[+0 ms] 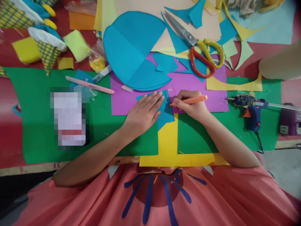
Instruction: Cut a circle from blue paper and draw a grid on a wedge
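My left hand [145,113] lies flat, fingers stretched out, on a small piece of blue foam sheet or paper [166,117]. An orange marker pen [194,99] is pinched in my right hand [192,105], its tip at the right edge of that blue piece. Dark lines run down the blue piece beside my left fingertips. Beneath it are a purple sheet [199,91], green sheets [192,135] and a yellow sheet [168,141]. A small pen cap [127,88] lies above my left hand.
A large blue disc with a cut-out wedge [134,47] and scissors [191,40] lie beyond my hands. To the right rests a glue gun [252,113] with its cord. Leftward are a pink highlighter [90,84], a cutter knife [102,74] and a blurred-out object [69,116].
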A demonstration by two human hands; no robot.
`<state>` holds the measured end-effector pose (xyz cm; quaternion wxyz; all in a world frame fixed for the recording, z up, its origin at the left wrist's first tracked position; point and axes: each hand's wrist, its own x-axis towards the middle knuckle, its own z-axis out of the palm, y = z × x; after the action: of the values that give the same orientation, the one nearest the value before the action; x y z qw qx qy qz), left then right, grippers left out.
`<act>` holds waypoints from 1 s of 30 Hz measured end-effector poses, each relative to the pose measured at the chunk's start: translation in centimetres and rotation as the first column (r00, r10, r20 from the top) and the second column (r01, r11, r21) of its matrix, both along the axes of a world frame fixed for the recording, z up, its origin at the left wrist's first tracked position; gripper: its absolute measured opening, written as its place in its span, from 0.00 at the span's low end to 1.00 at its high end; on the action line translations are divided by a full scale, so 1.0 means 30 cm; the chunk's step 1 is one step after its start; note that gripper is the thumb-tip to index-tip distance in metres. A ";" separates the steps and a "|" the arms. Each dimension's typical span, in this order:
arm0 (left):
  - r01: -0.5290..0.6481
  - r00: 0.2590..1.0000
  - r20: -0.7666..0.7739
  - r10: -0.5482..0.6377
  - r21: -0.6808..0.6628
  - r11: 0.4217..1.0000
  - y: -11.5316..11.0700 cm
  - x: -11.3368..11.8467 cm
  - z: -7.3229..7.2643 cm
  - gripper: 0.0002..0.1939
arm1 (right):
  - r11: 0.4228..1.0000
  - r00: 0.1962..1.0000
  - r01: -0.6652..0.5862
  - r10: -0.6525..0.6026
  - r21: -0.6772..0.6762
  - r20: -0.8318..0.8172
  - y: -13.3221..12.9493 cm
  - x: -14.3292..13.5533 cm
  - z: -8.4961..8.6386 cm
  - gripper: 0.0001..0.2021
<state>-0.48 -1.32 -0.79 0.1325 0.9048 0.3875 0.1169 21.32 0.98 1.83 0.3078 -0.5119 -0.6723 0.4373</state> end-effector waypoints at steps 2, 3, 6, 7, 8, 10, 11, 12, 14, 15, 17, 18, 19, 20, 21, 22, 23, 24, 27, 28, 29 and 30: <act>0.000 1.000 -0.002 0.000 0.018 1.000 0.000 0.000 -0.001 0.25 | 1.000 1.000 -0.010 0.009 -0.003 -0.007 0.001 0.000 0.001 0.13; 0.001 1.000 -0.006 0.000 0.031 1.000 0.001 0.000 -0.002 0.25 | 1.000 1.000 -0.014 0.014 -0.002 -0.013 0.001 0.000 0.001 0.13; 0.003 1.000 -0.020 -0.001 0.051 0.999 0.001 0.002 0.000 0.24 | 1.000 0.999 -0.023 0.023 -0.017 -0.022 0.001 0.003 0.001 0.13; 0.002 1.000 -0.022 -0.001 0.046 0.999 0.002 0.002 0.001 0.24 | 0.999 0.999 -0.029 0.028 -0.031 -0.020 0.001 0.004 0.000 0.13; 0.002 1.000 -0.023 -0.001 0.036 0.999 0.002 0.002 0.002 0.25 | 0.998 0.999 -0.037 0.036 -0.046 -0.017 0.000 0.005 0.000 0.12; 0.001 1.000 -0.016 -0.001 0.012 1.000 0.004 0.003 0.003 0.25 | 0.996 0.998 -0.056 0.055 -0.070 -0.016 -0.001 0.007 0.001 0.12; 0.002 1.000 -0.012 -0.002 -0.001 1.000 0.004 0.003 0.003 0.25 | 0.995 0.998 -0.066 0.065 -0.077 -0.018 -0.002 0.008 0.002 0.12; 0.004 1.000 -0.010 -0.004 -0.011 1.000 0.005 0.002 0.003 0.25 | 0.994 0.997 -0.075 0.073 -0.080 -0.020 -0.003 0.008 0.003 0.12; 0.003 1.000 -0.010 -0.003 -0.020 1.000 0.005 0.002 0.003 0.25 | 0.993 0.996 -0.086 0.084 -0.087 -0.021 -0.004 0.007 0.008 0.13; 0.003 1.000 -0.011 -0.003 -0.023 1.000 0.005 0.002 0.003 0.25 | 0.992 0.996 -0.091 0.089 -0.090 -0.020 -0.005 0.007 0.011 0.13; 0.000 1.000 -0.013 0.000 -0.024 1.000 0.005 0.002 0.003 0.25 | 0.991 0.995 -0.100 0.099 -0.094 -0.013 -0.006 0.005 0.017 0.14; -0.001 1.000 -0.014 0.000 -0.023 1.000 0.005 0.002 0.003 0.25 | 0.990 0.994 -0.106 0.106 -0.095 -0.009 -0.007 0.004 0.019 0.15; 0.000 1.000 -0.015 0.000 -0.022 1.000 0.005 0.002 0.002 0.25 | 0.989 0.994 -0.113 0.113 -0.096 -0.008 -0.008 0.004 0.021 0.15; 0.001 1.000 -0.016 -0.002 -0.019 1.000 0.005 0.002 0.002 0.25 | 0.988 0.993 -0.120 0.120 -0.097 -0.008 -0.008 0.003 0.022 0.15; 0.002 1.000 -0.018 -0.002 -0.015 1.000 0.005 0.001 0.002 0.25 | 0.987 0.992 -0.127 0.126 -0.100 -0.010 -0.009 0.003 0.022 0.15; 0.003 1.000 -0.020 -0.003 -0.010 1.000 0.005 0.001 0.001 0.25 | 0.986 0.991 -0.133 0.132 -0.104 -0.012 -0.010 0.003 0.022 0.15; 0.005 1.000 -0.023 -0.005 -0.004 1.000 0.006 0.001 0.001 0.25 | 0.985 0.990 -0.139 0.138 -0.105 -0.016 -0.012 0.004 0.021 0.15; 0.007 1.000 -0.025 -0.007 0.000 1.000 0.006 0.001 0.001 0.25 | 0.984 0.989 -0.145 0.144 -0.105 -0.018 -0.013 0.004 0.020 0.15; 0.008 1.000 -0.026 -0.008 -0.006 1.000 0.007 0.001 0.000 0.25 | 0.981 0.987 -0.163 0.162 -0.102 -0.012 -0.019 0.007 0.017 0.15; 0.007 1.000 -0.024 -0.007 -0.010 1.000 0.007 0.001 0.000 0.25 | 0.980 0.986 -0.167 0.168 -0.106 -0.006 -0.021 0.008 0.017 0.15; 0.005 1.000 -0.022 -0.005 -0.012 1.000 0.006 0.001 0.000 0.25 | 0.979 0.985 -0.171 0.172 -0.112 -0.003 -0.023 0.009 0.017 0.15; 0.002 1.000 -0.020 -0.003 -0.008 1.000 0.006 0.001 0.000 0.25 | 0.977 0.984 -0.175 0.176 -0.118 -0.002 -0.025 0.010 0.018 0.14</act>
<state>-0.44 -1.14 -0.80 0.1324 0.9058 0.3882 0.1062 21.61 0.23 2.36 0.2343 -0.4697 -0.6891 0.4997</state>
